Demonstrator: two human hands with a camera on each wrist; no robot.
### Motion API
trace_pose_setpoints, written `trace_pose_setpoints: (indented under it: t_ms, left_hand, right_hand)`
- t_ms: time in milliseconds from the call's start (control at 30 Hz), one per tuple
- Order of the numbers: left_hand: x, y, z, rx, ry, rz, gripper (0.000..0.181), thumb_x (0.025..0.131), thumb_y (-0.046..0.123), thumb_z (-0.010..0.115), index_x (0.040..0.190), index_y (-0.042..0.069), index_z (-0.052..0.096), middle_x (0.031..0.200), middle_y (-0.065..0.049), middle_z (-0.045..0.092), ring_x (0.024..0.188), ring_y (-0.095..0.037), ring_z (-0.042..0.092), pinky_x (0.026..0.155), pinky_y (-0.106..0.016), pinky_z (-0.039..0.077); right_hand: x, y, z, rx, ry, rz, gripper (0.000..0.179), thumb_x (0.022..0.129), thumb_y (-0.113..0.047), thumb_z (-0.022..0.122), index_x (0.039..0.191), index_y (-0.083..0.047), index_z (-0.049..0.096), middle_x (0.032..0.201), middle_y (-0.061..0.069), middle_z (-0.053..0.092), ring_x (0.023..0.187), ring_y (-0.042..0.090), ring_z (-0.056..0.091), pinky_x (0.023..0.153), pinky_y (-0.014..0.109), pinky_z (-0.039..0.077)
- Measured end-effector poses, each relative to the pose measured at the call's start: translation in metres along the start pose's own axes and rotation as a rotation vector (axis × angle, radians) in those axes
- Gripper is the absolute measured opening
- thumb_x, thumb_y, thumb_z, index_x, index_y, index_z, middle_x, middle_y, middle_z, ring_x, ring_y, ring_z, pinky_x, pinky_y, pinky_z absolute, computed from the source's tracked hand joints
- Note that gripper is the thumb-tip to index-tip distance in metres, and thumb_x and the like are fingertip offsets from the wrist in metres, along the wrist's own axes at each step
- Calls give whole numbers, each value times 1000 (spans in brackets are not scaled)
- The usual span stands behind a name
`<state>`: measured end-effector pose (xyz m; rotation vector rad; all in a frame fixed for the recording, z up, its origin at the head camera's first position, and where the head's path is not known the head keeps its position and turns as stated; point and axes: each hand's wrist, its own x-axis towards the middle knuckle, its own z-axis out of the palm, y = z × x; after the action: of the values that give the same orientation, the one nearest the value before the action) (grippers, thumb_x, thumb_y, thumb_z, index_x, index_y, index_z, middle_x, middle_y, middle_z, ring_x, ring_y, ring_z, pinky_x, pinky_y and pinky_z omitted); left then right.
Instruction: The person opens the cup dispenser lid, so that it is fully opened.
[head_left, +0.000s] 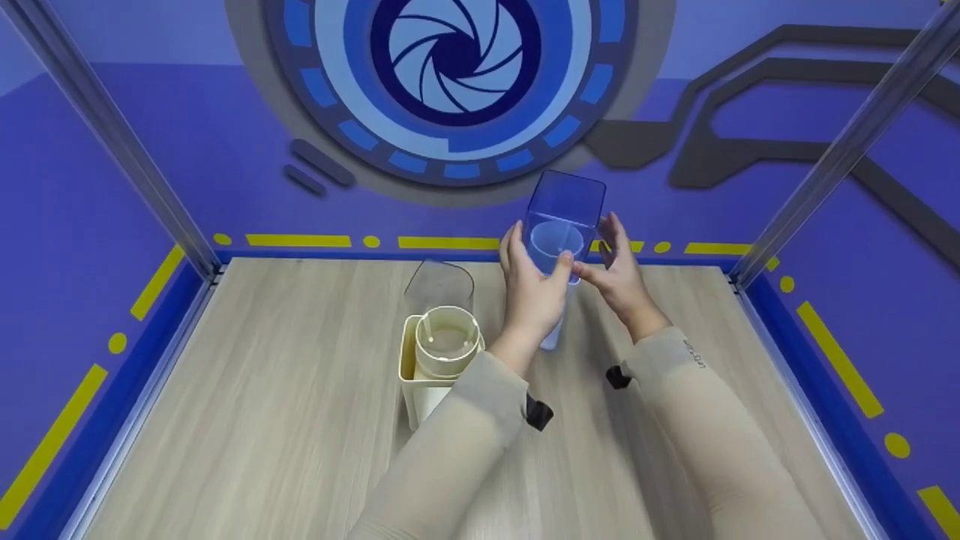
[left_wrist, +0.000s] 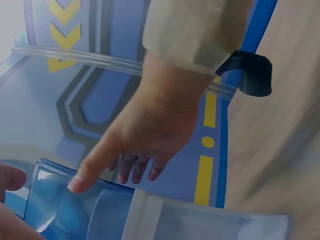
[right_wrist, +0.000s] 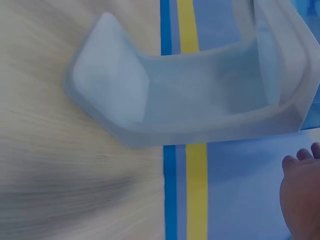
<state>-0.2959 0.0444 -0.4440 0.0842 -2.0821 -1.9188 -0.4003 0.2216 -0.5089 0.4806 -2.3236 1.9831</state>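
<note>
My left hand (head_left: pixel 532 296) grips a clear blue box (head_left: pixel 568 196) from its left side, with the thumb across its near face. A round inner cup (head_left: pixel 556 238) shows through the box's walls. Below the box hangs a pale, translucent, open-sided stand (right_wrist: pixel 200 95), held above the tabletop. On the other side is my right hand (head_left: pixel 619 281); its thumb lies on the box, while the other fingers (left_wrist: pixel 137 170) are spread away from it. The left fingers (left_wrist: pixel 12 175) show only partly in the left wrist view.
A cream holder (head_left: pixel 409 394) stands on the wooden table (head_left: pixel 300 412) left of my left forearm, with a round cream cup (head_left: pixel 448 364) at its top. A clear grey cover (head_left: pixel 442 285) rises behind the cup. Blue panels (head_left: pixel 375 210) and metal posts (head_left: pixel 112 135) enclose the table.
</note>
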Motion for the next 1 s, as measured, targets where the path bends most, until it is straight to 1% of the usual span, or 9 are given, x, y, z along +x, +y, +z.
trace_pose_setpoints:
  t_ms: [100,267,333,400,500,567,733,867,1000]
  left_hand:
    - [7,-3,4,17,24,-20,88,110,21,72,180,7,19,188,-17,19,173,-37,31,142,-53,32]
    - [17,-7,6,29,73,-38,86,110,14,71,180,8,21,185,-20,26,170,-38,37,141,-51,34]
    - [20,-7,6,44,93,-30,82,110,11,70,179,8,26,183,-20,31,169,-37,40,141,-50,35]
    - [23,-7,7,59,107,-17,76,111,10,70,177,7,32,181,-19,37,167,-36,43,140,-49,36]
    - [27,-7,9,80,121,3,68,111,10,70,173,6,41,176,-18,46,165,-34,47,139,-48,38]
    - [28,-8,11,83,132,10,65,110,9,71,170,6,46,173,-18,51,162,-34,50,138,-48,40]
    - [28,-13,10,99,166,1,63,108,11,75,167,8,53,169,-17,55,159,-35,54,137,-49,42]
    - [27,-18,8,88,152,-18,62,107,15,78,165,10,56,167,-17,58,157,-34,56,135,-49,45]
    - [22,-22,8,62,146,-24,61,107,17,79,164,11,58,164,-17,59,154,-33,60,131,-47,49]
  right_hand:
    - [6,-2,-1,3,-37,12,142,86,-47,100,183,-14,2,192,13,11,180,29,10,148,45,9]
    - [13,-5,0,60,-67,21,148,82,-47,103,183,-17,-1,192,15,7,180,32,8,148,45,8]
    - [15,-4,1,94,-83,19,145,84,-41,103,183,-17,0,191,16,13,179,33,15,148,47,12]
    - [17,-4,3,96,-105,15,136,87,-31,101,182,-15,5,188,18,25,174,35,28,146,49,23]
    - [19,-4,6,55,-105,-1,116,92,-15,93,180,-13,17,175,18,44,159,33,47,136,47,40]
    - [20,-3,8,15,-83,-11,107,92,-11,90,177,-13,24,167,17,52,150,31,54,129,43,47]
    - [21,0,11,1,-54,-28,100,90,-11,92,172,-15,35,158,16,61,141,28,61,121,38,54]
    - [19,3,9,-3,-57,-12,98,89,-10,93,170,-15,38,154,15,63,137,28,64,114,32,58]
    - [14,6,7,-25,-48,-17,99,88,-12,94,171,-14,38,155,17,64,139,31,64,123,43,55]
